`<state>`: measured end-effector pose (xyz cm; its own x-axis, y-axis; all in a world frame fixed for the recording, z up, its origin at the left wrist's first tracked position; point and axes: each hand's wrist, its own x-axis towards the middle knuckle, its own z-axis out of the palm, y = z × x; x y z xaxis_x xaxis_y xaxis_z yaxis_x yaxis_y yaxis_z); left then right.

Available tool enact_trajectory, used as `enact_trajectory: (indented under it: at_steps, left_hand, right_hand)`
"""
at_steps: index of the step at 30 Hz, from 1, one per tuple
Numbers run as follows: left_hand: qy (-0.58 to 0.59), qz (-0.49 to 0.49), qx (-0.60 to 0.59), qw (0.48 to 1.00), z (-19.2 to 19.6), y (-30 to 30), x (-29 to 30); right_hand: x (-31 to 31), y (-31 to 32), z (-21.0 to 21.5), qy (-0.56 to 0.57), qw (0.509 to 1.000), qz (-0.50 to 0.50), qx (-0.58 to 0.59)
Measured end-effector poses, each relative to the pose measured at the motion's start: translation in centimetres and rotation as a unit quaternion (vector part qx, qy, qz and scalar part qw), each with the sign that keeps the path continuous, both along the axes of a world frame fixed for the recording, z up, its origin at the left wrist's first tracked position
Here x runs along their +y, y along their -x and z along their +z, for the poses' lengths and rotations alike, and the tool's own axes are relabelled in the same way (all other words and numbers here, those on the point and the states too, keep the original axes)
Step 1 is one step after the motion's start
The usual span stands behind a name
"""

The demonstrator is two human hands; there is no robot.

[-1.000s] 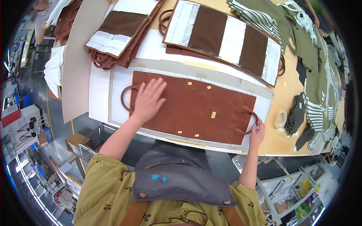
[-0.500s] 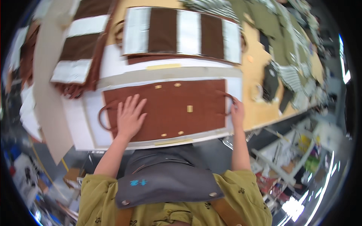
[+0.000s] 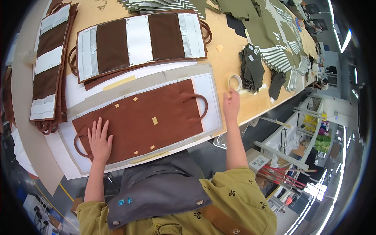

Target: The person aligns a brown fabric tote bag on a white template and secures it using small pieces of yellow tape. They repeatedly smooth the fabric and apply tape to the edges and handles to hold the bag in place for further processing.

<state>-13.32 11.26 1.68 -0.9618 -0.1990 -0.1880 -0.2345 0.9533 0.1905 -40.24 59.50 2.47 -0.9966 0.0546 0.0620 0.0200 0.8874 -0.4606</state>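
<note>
A brown fabric bag panel (image 3: 137,133) with a looped handle at each end lies flat in front of me. Several small pieces of yellowish tape (image 3: 154,120) are stuck on it. My left hand (image 3: 100,141) rests on its left end, fingers spread and open, beside the left handle (image 3: 80,147). Off the panel's right side, my right hand (image 3: 232,105) is over the wooden table with loosely stretched fingers. Its fingertips are at the near edge of a roll of tape (image 3: 239,82); whether they touch it I cannot tell. The right handle (image 3: 205,106) is free of my hand.
Behind the panel lies a stack of brown panels with white strips (image 3: 139,41); a similar stack (image 3: 49,62) is at the left. Dark green pieces (image 3: 250,68) lie beyond the tape roll. Olive fabric (image 3: 254,35) covers the far right. A shelving frame (image 3: 286,156) stands beyond the table's edge.
My right hand has let go of the right handle and moved to the tape roll. My left hand stays on the panel. The view has swung to the right.
</note>
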Motion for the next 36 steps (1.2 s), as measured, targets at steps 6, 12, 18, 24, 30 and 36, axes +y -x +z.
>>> enact_trajectory:
  at_steps: [6, 12, 18, 24, 30, 36]
  left_hand:
    - [-0.020, 0.038, 0.051, 0.998, 2.1, 4.4, 6.6]
    - [-0.111, -0.031, 0.055, 0.992, 2.2, 15.2, 17.8]
    - [-0.068, -0.098, 0.068, 0.991, -0.2, 21.3, 21.5]
    - [-0.072, -0.128, 0.029, 0.989, -1.1, 21.9, 22.0]
    - [-0.068, -0.140, 0.024, 0.988, -1.2, 22.1, 21.7]
    - [-0.064, -0.151, 0.032, 0.986, -1.8, 21.9, 21.5]
  right_hand:
    - [5.5, 5.5, -1.5, -0.135, 0.982, 0.038, 0.126]
    - [8.1, 6.1, -2.6, -0.075, 0.991, 0.096, 0.048]
    - [8.6, 6.5, -2.0, 0.045, 0.998, 0.028, -0.017]
    - [9.2, 6.8, -2.8, 0.205, 0.976, -0.039, -0.060]
    - [8.9, 6.8, -2.9, 0.178, 0.983, -0.030, -0.037]
    - [7.0, 7.1, -1.5, 0.000, 0.996, 0.040, 0.086]
